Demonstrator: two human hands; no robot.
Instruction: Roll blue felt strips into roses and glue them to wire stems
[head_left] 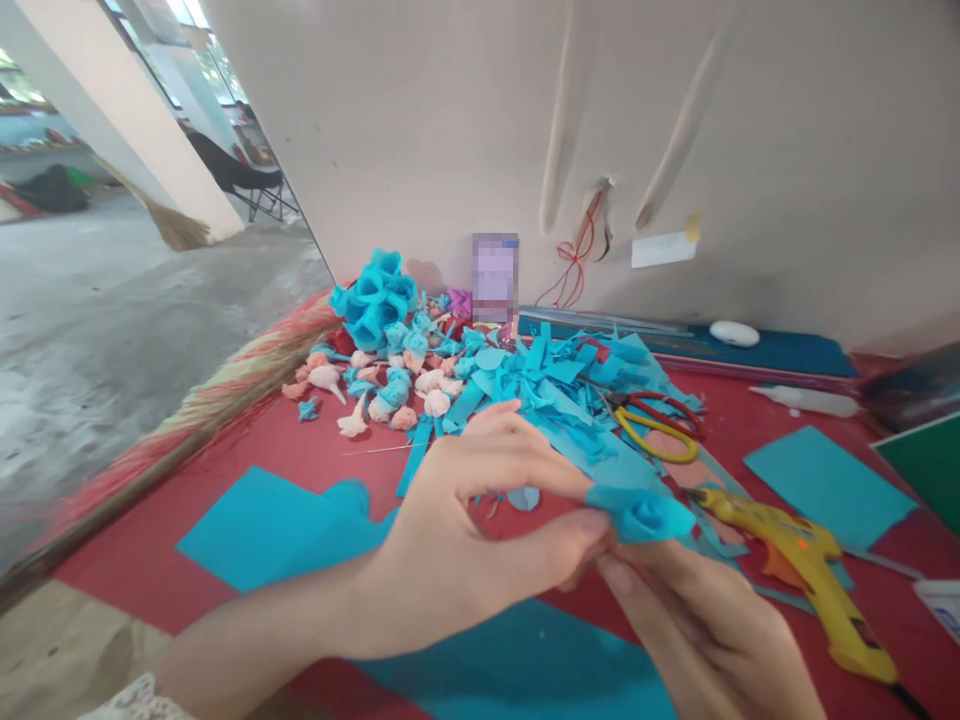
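My left hand (480, 530) pinches a small rolled blue paper flower (645, 515) between thumb and fingertips. My right hand (705, 630) comes up from below with its fingers closed on the underside of the same flower. Both hands hover over a red mat (247, 440) covered with blue sheets. A yellow glue gun (810, 570) lies just right of my hands. Behind them is a heap of blue paper scraps (540, 385).
Red-and-yellow scissors (660, 425) rest on the scraps. Finished blue flowers (379, 300) and small pink and white ones (360, 395) are piled at the back left. A blue sheet (829, 485), a white glue bottle (806, 400) and a green board (926, 465) lie right. A broom (172, 225) leans at left.
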